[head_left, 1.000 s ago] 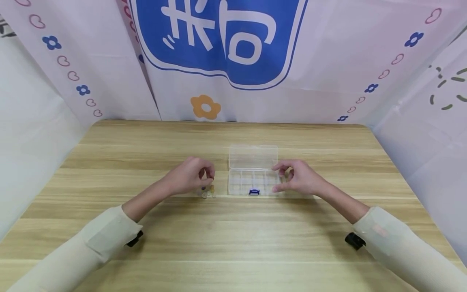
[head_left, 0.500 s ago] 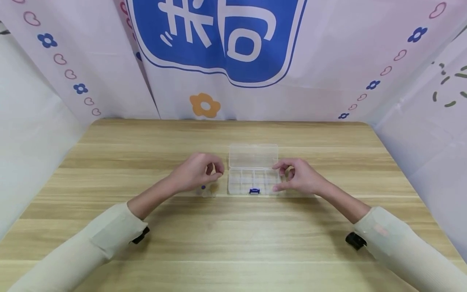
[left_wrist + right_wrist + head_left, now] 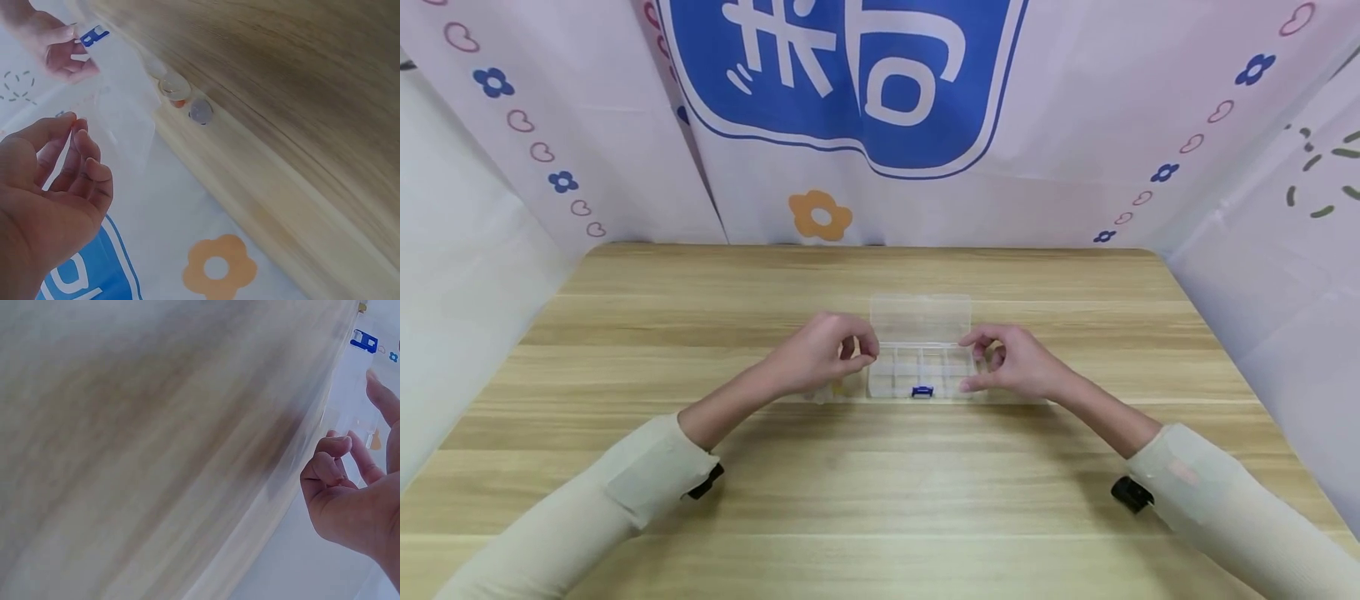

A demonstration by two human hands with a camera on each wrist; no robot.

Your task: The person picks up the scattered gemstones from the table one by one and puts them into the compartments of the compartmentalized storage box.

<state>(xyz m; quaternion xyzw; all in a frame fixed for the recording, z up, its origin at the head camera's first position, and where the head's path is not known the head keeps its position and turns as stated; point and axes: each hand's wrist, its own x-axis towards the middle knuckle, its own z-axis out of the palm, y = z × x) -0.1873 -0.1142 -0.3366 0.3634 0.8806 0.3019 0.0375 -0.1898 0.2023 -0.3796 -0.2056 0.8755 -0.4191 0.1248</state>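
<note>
A clear plastic compartment box [image 3: 907, 392] lies on the table with its lid [image 3: 921, 318] swung back and a blue latch [image 3: 922, 391] at its front. My right hand [image 3: 1018, 364] holds its right end, index finger at the back corner and thumb at the front. At the box's left end is my left hand [image 3: 823, 357], thumb and index finger pinching a tiny orange-red piece [image 3: 74, 116], mostly covered by the fingertips. In the left wrist view, a clear round piece [image 3: 175, 85] and a greyish round piece [image 3: 201, 111] lie on the table; the left hand partly covers this group in the head view.
The wood-grain table [image 3: 880, 492] stretches out in front of both hands. A white printed cloth [image 3: 1037, 167] hangs behind its far edge, and more white cloth stands at both sides. Dark devices [image 3: 1131, 494] sit under the sleeves.
My left hand has moved right, from over the small pieces to the box's left edge, still pinching the tiny piece. The right hand and the box have stayed in place.
</note>
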